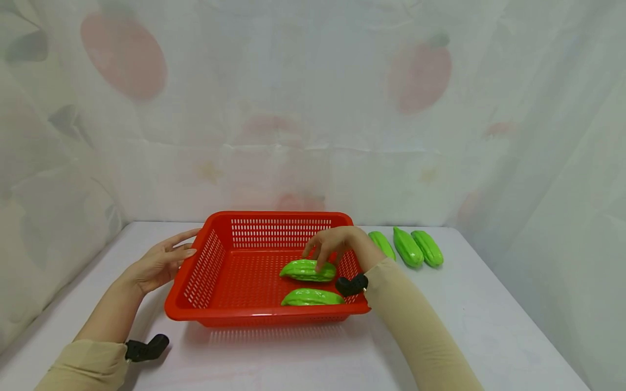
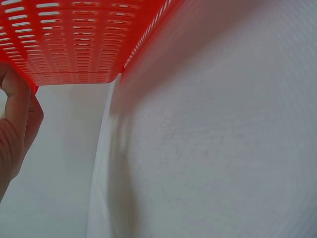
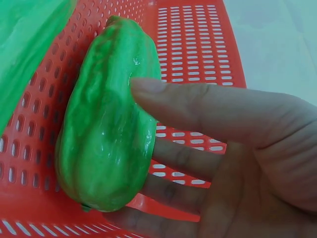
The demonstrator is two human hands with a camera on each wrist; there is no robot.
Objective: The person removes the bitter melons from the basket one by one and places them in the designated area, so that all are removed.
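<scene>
A red plastic basket [image 1: 244, 313] with slotted walls stands on the table. My left hand [image 1: 158, 265] grips its left rim, thumb near the top edge; in the left wrist view only part of this hand [image 2: 17, 111] shows beside the basket wall [image 2: 79, 44]. Inside the basket, my right hand [image 1: 337, 242] holds a green bitter melon [image 1: 300, 270]. Seen from the right wrist, the thumb of that hand [image 3: 262, 134] lies on top of the melon [image 3: 106, 119], with the fingers along its side and partly hidden. Nearer the front wall lies a second bitter melon [image 1: 310, 297].
Several more bitter melons lie on the table [image 1: 469, 326] to the right of the basket, among them a large one [image 1: 408, 247] and one [image 1: 382, 244] partly behind my right arm. A pale printed curtain [image 1: 293, 108] hangs behind and at both sides.
</scene>
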